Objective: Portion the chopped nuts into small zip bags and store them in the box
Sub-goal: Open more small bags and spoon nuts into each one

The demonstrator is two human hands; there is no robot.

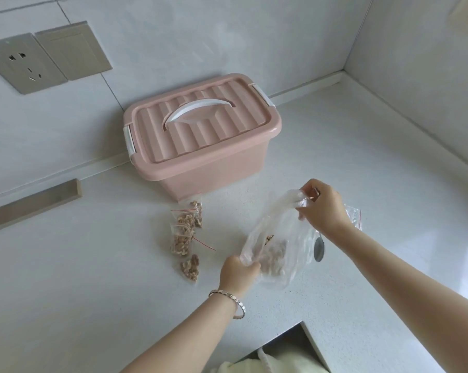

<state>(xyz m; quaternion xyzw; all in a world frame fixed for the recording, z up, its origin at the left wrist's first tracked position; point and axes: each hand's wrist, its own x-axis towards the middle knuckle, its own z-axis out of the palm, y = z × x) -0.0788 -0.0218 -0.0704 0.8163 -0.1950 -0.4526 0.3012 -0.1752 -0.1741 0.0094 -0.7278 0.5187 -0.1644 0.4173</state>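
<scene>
A pink plastic box (208,162) with a white handle stands shut at the back of the white counter (92,265). In front of it lie several small zip bags of chopped nuts (185,232). A large clear plastic bag (276,246) holds the loose nuts. My left hand (238,270) grips its lower left edge. My right hand (321,205) pinches its bunched top and lifts it. A metal spoon (319,249) lies on the counter just right of the bag, partly under my right wrist.
Empty small zip bags (354,216) lie behind my right hand. Walls close the counter at the back and right, with sockets (22,63) on the left wall. The counter's front edge has a cut-out (294,337) near me.
</scene>
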